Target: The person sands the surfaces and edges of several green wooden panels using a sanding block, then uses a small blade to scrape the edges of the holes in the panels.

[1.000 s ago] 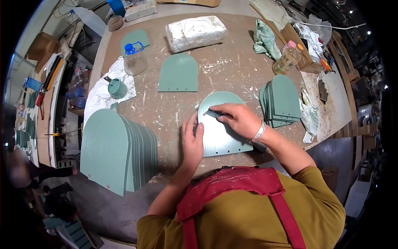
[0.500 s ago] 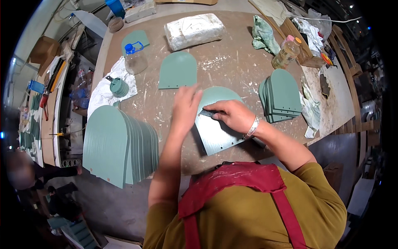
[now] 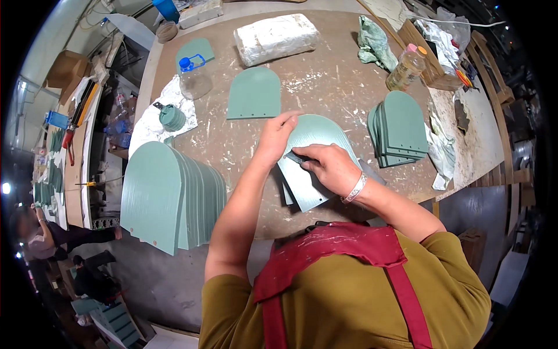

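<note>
While hands press panel [image 3: 314,157], stacks [image 3: 171,195] flank it.

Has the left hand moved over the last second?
Yes. The left hand has slid up the green arched panel, away from the person's body and toward the lone green panel lying flat farther up the table.

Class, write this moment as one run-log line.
left hand: pressing arched green panel | right hand: dark tool on panel | left: fanned panel stack | right: smaller stack
</note>
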A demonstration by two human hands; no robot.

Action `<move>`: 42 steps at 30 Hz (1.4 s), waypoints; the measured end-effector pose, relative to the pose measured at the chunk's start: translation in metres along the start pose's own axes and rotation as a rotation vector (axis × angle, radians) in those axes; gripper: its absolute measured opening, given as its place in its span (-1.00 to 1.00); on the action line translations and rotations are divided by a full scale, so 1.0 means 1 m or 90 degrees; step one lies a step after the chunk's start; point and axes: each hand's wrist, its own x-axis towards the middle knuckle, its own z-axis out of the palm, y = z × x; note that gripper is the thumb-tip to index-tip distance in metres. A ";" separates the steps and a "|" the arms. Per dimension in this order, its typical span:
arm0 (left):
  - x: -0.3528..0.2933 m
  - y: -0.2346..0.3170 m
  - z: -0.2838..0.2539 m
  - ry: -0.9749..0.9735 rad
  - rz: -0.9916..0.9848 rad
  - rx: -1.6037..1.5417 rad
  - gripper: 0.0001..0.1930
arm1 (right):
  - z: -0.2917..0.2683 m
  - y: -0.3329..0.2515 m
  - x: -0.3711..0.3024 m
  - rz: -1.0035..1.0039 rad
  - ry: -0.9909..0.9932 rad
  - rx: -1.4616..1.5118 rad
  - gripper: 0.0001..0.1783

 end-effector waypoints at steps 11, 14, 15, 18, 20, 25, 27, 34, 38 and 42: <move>0.011 -0.004 -0.008 -0.021 0.037 0.106 -0.66 | -0.013 0.008 0.004 0.006 -0.074 0.019 -0.64; 0.022 0.022 -0.001 -0.118 0.090 0.233 -0.62 | -0.019 0.013 0.009 -0.016 -0.122 0.014 -0.65; 0.028 0.023 0.000 -0.163 0.157 0.272 -0.57 | -0.018 0.012 0.010 -0.029 -0.119 0.005 -0.65; 0.027 0.024 0.003 -0.203 0.066 0.291 -0.60 | -0.016 0.010 0.005 -0.058 -0.096 -0.020 -0.64; 0.028 0.022 0.004 -0.169 0.068 0.315 -0.60 | -0.014 0.011 0.002 -0.064 -0.083 -0.025 -0.64; 0.023 0.021 0.006 -0.109 0.076 0.295 -0.60 | -0.003 0.011 -0.008 -0.080 -0.022 -0.037 -0.65; 0.021 0.022 0.009 -0.089 0.072 0.301 -0.61 | 0.001 0.006 -0.016 -0.066 0.001 -0.031 -0.64; 0.018 0.018 0.011 -0.045 0.080 0.286 -0.63 | 0.006 -0.002 -0.024 -0.014 0.047 0.008 -0.66; 0.014 0.020 0.014 -0.013 0.078 0.275 -0.64 | 0.003 -0.001 -0.028 -0.034 0.055 -0.007 -0.65; 0.008 0.014 0.020 0.058 0.086 0.260 -0.65 | -0.020 0.012 -0.018 0.054 -0.088 0.084 -0.66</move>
